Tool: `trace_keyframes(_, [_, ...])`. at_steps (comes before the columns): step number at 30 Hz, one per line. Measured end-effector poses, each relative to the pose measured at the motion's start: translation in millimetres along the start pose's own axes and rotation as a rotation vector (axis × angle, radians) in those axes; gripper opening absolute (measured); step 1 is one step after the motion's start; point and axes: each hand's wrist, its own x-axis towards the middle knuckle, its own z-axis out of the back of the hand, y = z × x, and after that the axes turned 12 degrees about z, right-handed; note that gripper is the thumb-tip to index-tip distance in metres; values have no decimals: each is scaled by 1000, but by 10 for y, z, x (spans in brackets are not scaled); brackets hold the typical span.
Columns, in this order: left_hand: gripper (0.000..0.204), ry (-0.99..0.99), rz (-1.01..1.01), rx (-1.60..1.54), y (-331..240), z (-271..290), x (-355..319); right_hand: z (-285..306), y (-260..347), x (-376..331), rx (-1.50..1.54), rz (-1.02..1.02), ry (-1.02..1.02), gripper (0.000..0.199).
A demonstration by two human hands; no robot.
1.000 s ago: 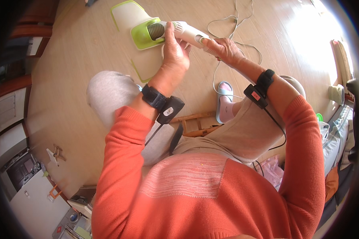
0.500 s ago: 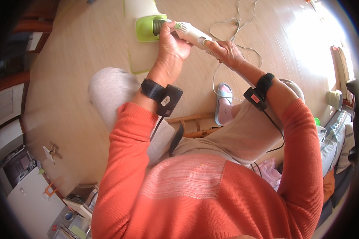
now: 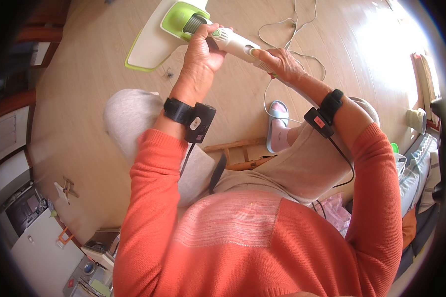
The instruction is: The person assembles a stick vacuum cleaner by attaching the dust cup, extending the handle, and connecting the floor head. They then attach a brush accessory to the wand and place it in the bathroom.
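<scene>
I hold a white and light-green vacuum cleaner with a wide flat head and a dark ribbed neck. My left hand is closed around the front of its body, just behind the neck, thumb on top. Farther back, my right hand wraps the handle, its thumb lying along the upper side. The head is tilted, with its green-edged side toward the left. A small dark clump of what looks like hair or dust lies on the floor below the head.
A pale cord loops across the wood floor. My blue-slippered foot is close to that cord. Under me is a wooden stool. A pink plastic bag and a bed edge are at the right.
The vacuum head has turned and shifted up-left, uncovering the dark clump on the floor. My left hand has moved slightly left with it; my right hand has hardly moved.
</scene>
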Motion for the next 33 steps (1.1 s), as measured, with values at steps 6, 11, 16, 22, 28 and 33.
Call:
trace_keyframes(6, [45, -1, -24, 10, 99, -55, -4, 6, -31, 13, 69, 3, 0, 89])
trace_keyframes(11, [46, 8, -75, 8, 166, -88, -32, 20, -48, 21, 85, -10, -3, 85])
trace_keyframes(16, [44, 36, -100, 21, 192, -104, -72, 27, -47, -9, 73, 40, -9, 84])
trace_keyframes(22, [41, 55, -124, 22, 230, -118, -79, 20, -37, -58, 31, 90, -38, 71])
trace_keyframes(28, [37, 54, -126, 32, 233, -129, -83, 26, -121, -67, -21, 225, 1, 43])
trace_keyframes(33, [39, 44, -143, 39, 230, -135, -98, -2, -233, -72, -215, 539, -28, 24])
